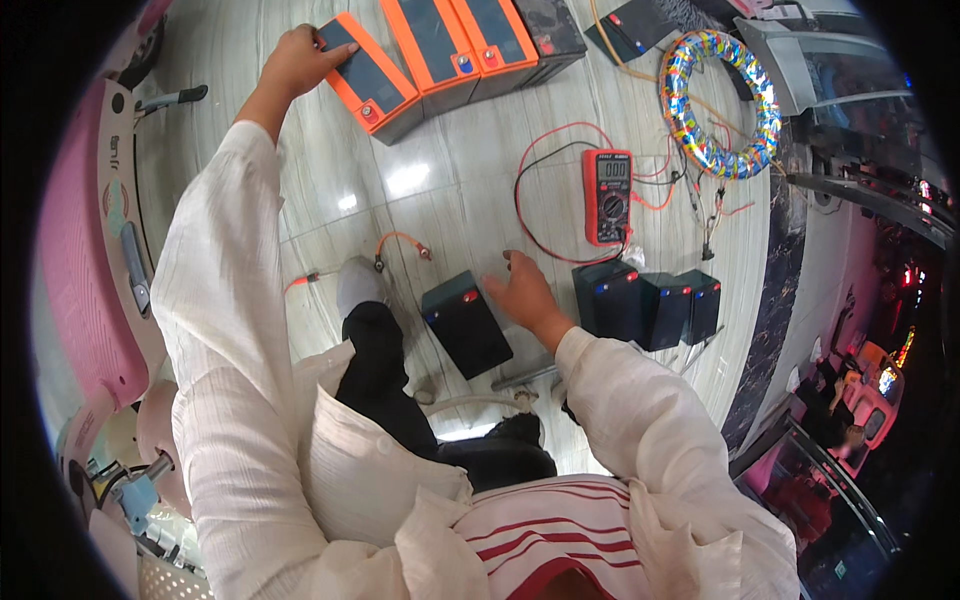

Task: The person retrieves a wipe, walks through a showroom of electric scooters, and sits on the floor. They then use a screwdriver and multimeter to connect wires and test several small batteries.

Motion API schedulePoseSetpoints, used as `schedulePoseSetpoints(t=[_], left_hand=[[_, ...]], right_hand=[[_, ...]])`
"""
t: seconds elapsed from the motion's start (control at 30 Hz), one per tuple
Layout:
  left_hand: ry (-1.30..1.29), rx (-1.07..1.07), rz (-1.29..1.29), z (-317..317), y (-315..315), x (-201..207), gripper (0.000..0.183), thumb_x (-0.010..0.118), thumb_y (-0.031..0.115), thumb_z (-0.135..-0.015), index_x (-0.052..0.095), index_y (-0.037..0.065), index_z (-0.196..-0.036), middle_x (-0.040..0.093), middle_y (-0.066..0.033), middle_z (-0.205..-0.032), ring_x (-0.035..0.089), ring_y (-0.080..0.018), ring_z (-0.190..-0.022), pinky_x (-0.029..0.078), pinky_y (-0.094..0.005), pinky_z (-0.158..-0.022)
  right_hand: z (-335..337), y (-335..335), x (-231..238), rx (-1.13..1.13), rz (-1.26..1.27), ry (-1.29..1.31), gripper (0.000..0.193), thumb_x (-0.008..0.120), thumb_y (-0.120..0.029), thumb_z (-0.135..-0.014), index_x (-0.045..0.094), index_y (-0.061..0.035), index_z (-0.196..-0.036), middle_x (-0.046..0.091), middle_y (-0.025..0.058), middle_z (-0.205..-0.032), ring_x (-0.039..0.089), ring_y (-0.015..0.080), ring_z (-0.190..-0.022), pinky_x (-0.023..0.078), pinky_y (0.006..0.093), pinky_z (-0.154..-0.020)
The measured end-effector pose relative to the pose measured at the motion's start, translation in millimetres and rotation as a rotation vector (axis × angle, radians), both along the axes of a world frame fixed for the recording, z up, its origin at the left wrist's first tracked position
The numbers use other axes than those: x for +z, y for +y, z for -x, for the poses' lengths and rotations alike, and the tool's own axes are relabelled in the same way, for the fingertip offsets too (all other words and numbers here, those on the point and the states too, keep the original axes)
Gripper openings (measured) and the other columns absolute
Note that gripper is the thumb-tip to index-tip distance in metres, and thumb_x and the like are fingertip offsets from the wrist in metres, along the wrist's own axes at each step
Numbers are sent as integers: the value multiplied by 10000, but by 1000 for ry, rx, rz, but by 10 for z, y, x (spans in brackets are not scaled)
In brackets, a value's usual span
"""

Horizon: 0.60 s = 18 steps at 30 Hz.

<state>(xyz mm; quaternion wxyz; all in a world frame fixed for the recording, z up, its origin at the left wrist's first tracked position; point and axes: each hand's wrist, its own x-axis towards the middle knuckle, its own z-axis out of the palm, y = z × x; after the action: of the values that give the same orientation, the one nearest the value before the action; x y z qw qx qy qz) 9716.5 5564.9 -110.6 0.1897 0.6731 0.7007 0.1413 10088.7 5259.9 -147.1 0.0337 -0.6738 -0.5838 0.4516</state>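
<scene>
At the upper left my left hand (300, 65) is closed on the corner of a battery with an orange rim and dark top (372, 82), its thumb lying on the top. That battery sits slightly askew beside two more orange-rimmed batteries (432, 45). A red terminal shows at its near end. My right hand (528, 298) holds nothing, its fingers apart and partly bent, just right of a black battery (468, 325) with a red terminal. Beyond it lies a red multimeter (608, 198) with red and black leads looped on the floor.
Several smaller black batteries (606, 298) stand right of my right hand. A tyre in colourful wrap (672, 95) lies at the upper right among loose wires. Short orange cables (400, 237) rest near my shoe (360, 285). A pink scooter (85, 250) stands at the left.
</scene>
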Motion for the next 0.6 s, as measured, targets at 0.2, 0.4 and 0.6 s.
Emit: schedulePoseSetpoints(t=[0.2, 0.4, 0.6], left_hand=[[-34, 288, -9, 151, -1124, 12, 737, 786, 592, -714, 625, -105, -890, 679, -246, -818, 688, -338, -760, 530, -411, -674], [-366, 487, 64, -108, -2281, -116, 594, 759, 443, -822, 577, -93, -1001, 660, -165, -866, 648, -231, -800, 514, -341, -718], [-729, 476, 172, -301, -2986, -733, 342, 598, 119, -899, 554, -22, -1207, 642, -160, -1082, 657, -262, -924, 524, -354, -822]], right_hand=[[383, -901, 250, 29, 9, 27, 1150, 842, -340, -709, 101, 42, -1501, 386, 326, -1376, 458, 470, -1224, 401, 498, -1027], [735, -1051, 246, 40, -165, -256, 1256, 892, -329, -619, 83, 43, -1505, 357, 282, -1411, 403, 447, -1274, 347, 497, -1074], [782, -1082, 185, 26, -212, -227, 1244, 880, -339, -627, 85, 45, -1504, 389, 269, -1371, 416, 432, -1239, 359, 495, -1053]])
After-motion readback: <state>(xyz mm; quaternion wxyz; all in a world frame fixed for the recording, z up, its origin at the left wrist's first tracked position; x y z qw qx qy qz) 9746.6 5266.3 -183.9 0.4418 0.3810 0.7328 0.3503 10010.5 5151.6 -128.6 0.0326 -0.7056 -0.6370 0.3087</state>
